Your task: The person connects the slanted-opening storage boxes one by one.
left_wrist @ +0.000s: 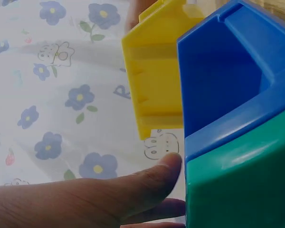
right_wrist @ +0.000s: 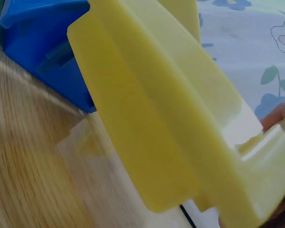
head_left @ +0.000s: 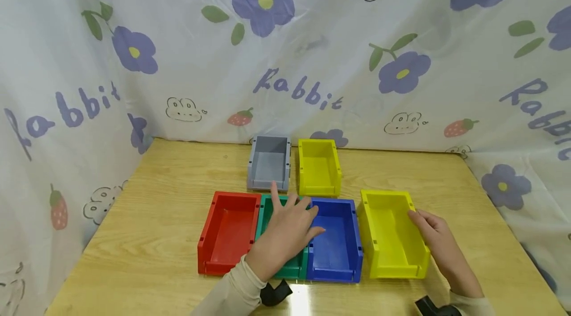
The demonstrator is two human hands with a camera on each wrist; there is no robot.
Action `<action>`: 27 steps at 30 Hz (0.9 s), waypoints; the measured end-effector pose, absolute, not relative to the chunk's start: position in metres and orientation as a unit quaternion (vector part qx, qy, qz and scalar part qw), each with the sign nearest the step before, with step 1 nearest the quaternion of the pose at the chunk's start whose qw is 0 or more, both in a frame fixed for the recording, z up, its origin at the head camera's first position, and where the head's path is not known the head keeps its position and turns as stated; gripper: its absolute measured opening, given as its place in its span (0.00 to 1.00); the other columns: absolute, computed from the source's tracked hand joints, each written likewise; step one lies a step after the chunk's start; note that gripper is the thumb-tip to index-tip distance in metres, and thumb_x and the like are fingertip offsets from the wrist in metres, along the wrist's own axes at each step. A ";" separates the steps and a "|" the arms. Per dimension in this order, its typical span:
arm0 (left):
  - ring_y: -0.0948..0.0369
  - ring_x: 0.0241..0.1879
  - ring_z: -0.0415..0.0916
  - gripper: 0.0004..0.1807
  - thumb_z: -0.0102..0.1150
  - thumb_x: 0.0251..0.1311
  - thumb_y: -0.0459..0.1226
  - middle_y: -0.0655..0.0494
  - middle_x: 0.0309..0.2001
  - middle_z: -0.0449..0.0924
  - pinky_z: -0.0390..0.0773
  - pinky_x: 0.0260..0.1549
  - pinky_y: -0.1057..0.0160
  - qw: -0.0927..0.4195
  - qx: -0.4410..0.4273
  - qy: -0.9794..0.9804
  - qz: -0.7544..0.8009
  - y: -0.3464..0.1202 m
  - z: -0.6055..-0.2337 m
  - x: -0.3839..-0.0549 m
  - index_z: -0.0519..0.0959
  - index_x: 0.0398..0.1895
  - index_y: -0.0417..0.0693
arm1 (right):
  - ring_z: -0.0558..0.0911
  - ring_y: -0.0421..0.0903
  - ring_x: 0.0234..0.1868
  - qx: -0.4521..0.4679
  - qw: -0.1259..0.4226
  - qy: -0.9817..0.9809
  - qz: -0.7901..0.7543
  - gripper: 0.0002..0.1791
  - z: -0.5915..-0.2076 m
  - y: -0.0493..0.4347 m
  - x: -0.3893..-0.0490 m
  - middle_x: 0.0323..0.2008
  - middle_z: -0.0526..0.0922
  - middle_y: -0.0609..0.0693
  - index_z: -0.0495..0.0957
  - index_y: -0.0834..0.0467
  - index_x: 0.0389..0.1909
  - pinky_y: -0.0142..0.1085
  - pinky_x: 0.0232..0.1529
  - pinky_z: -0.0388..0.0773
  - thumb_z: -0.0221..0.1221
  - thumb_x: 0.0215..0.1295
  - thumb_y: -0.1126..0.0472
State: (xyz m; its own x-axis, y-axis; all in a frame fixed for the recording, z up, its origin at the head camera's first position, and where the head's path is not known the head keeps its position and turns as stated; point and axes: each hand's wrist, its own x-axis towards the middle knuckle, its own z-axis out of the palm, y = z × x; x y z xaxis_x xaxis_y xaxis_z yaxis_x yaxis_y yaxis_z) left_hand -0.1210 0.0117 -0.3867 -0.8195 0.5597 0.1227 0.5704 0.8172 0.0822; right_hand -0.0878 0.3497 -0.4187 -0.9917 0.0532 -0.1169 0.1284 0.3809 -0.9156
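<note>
In the head view my left hand (head_left: 285, 234) lies over the green bin (head_left: 292, 270) and the near edge of the blue bin (head_left: 332, 241), its fingers spread. It covers much of the green bin. In the left wrist view its thumb is beside the blue bin (left_wrist: 218, 80) and green bin (left_wrist: 242, 175). My right hand (head_left: 443, 244) grips the right side wall of the front yellow bin (head_left: 392, 236), thumb at the rim; the other fingers are hidden behind the wall. A gap separates this yellow bin from the blue one. The right wrist view shows the yellow bin (right_wrist: 147, 118) close up.
A red bin (head_left: 229, 236) adjoins the green one on the left. Behind the row stand a grey bin (head_left: 269, 162) and another yellow bin (head_left: 318, 167). Wooden table (head_left: 147, 217) lies around them, with a patterned curtain (head_left: 187, 73) at the back and sides.
</note>
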 end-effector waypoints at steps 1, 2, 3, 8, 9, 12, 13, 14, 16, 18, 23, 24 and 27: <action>0.49 0.65 0.74 0.24 0.63 0.68 0.57 0.55 0.61 0.83 0.48 0.72 0.20 0.048 -0.295 -0.953 -0.053 0.012 -0.386 -0.122 0.86 0.60 0.56 | 0.83 0.37 0.36 0.053 0.033 0.827 -0.559 0.31 -0.419 0.349 -0.089 0.37 0.85 0.40 0.77 0.75 0.55 0.33 0.38 0.83 0.44 0.86 0.48; 0.49 0.65 0.75 0.24 0.64 0.67 0.57 0.56 0.60 0.84 0.49 0.72 0.20 0.050 -0.293 -0.954 -0.048 0.012 -0.384 -0.122 0.86 0.59 0.56 | 0.83 0.36 0.37 0.052 0.031 0.823 -0.565 0.31 -0.419 0.349 -0.090 0.38 0.85 0.38 0.76 0.75 0.58 0.32 0.39 0.84 0.43 0.86 0.49; 0.49 0.65 0.75 0.24 0.64 0.67 0.57 0.56 0.60 0.84 0.49 0.72 0.20 0.050 -0.292 -0.954 -0.041 0.013 -0.384 -0.123 0.86 0.60 0.57 | 0.84 0.36 0.38 0.051 0.031 0.820 -0.569 0.31 -0.418 0.349 -0.090 0.39 0.86 0.37 0.76 0.75 0.60 0.32 0.39 0.84 0.43 0.86 0.49; 0.50 0.65 0.74 0.24 0.64 0.67 0.57 0.57 0.61 0.83 0.49 0.72 0.20 0.048 -0.291 -0.955 -0.037 0.011 -0.382 -0.123 0.85 0.61 0.58 | 0.85 0.37 0.36 0.057 0.018 0.812 -0.580 0.28 -0.417 0.345 -0.091 0.37 0.87 0.39 0.79 0.74 0.56 0.32 0.37 0.85 0.44 0.86 0.51; 0.50 0.65 0.74 0.24 0.64 0.67 0.57 0.57 0.60 0.83 0.49 0.72 0.20 0.046 -0.292 -0.955 -0.038 0.011 -0.381 -0.123 0.85 0.61 0.57 | 0.85 0.38 0.35 0.057 0.013 0.815 -0.576 0.27 -0.417 0.344 -0.091 0.36 0.87 0.40 0.80 0.73 0.54 0.33 0.36 0.85 0.44 0.86 0.52; 0.51 0.65 0.75 0.25 0.65 0.67 0.56 0.57 0.60 0.83 0.50 0.72 0.21 0.045 -0.290 -0.955 -0.040 0.009 -0.381 -0.123 0.85 0.61 0.57 | 0.79 0.37 0.26 0.057 0.001 0.831 -0.553 0.27 -0.417 0.338 -0.090 0.26 0.79 0.41 0.79 0.72 0.38 0.32 0.29 0.80 0.45 0.85 0.52; 0.51 0.65 0.75 0.25 0.65 0.67 0.56 0.57 0.60 0.83 0.50 0.72 0.21 0.046 -0.289 -0.955 -0.039 0.008 -0.381 -0.123 0.85 0.61 0.57 | 0.76 0.37 0.24 0.058 -0.004 0.837 -0.544 0.27 -0.417 0.336 -0.089 0.23 0.75 0.41 0.77 0.71 0.34 0.32 0.27 0.77 0.46 0.85 0.52; 0.51 0.64 0.75 0.25 0.65 0.67 0.57 0.57 0.59 0.83 0.50 0.72 0.21 0.046 -0.288 -0.956 -0.038 0.008 -0.381 -0.123 0.85 0.61 0.57 | 0.72 0.37 0.21 0.058 -0.009 0.843 -0.535 0.27 -0.417 0.334 -0.089 0.20 0.71 0.42 0.74 0.69 0.29 0.32 0.24 0.75 0.46 0.85 0.52; 0.51 0.65 0.75 0.25 0.64 0.67 0.57 0.57 0.60 0.83 0.49 0.72 0.21 0.042 -0.286 -0.957 -0.040 0.007 -0.381 -0.124 0.85 0.61 0.57 | 0.64 0.37 0.18 0.062 -0.016 0.855 -0.515 0.28 -0.417 0.331 -0.089 0.17 0.61 0.43 0.66 0.66 0.23 0.34 0.20 0.67 0.47 0.85 0.51; 0.50 0.66 0.75 0.26 0.62 0.68 0.58 0.56 0.61 0.83 0.48 0.72 0.21 0.040 -0.283 -0.958 -0.038 0.008 -0.380 -0.124 0.84 0.62 0.57 | 0.59 0.37 0.16 0.066 -0.019 0.863 -0.501 0.29 -0.417 0.330 -0.089 0.16 0.57 0.43 0.62 0.64 0.22 0.35 0.18 0.63 0.48 0.84 0.50; 0.49 0.71 0.70 0.33 0.52 0.71 0.65 0.57 0.72 0.75 0.47 0.73 0.21 0.040 -0.295 -0.954 -0.047 0.034 -0.376 -0.114 0.76 0.72 0.62 | 0.57 0.36 0.16 0.059 -0.001 0.872 -0.486 0.29 -0.417 0.330 -0.084 0.15 0.55 0.43 0.60 0.61 0.21 0.34 0.17 0.61 0.48 0.84 0.49; 0.50 0.71 0.70 0.35 0.49 0.71 0.66 0.58 0.74 0.72 0.48 0.73 0.22 0.046 -0.305 -0.950 -0.050 0.044 -0.375 -0.111 0.74 0.74 0.63 | 0.57 0.35 0.16 0.058 0.003 0.872 -0.487 0.29 -0.417 0.330 -0.084 0.15 0.56 0.43 0.60 0.61 0.21 0.34 0.17 0.62 0.48 0.84 0.49; 0.54 0.72 0.68 0.39 0.44 0.70 0.70 0.60 0.77 0.67 0.53 0.73 0.24 0.059 -0.331 -0.940 -0.051 0.071 -0.373 -0.104 0.70 0.77 0.64 | 0.57 0.35 0.16 0.051 0.008 0.867 -0.496 0.28 -0.419 0.327 -0.083 0.16 0.57 0.42 0.61 0.62 0.22 0.33 0.16 0.62 0.47 0.85 0.51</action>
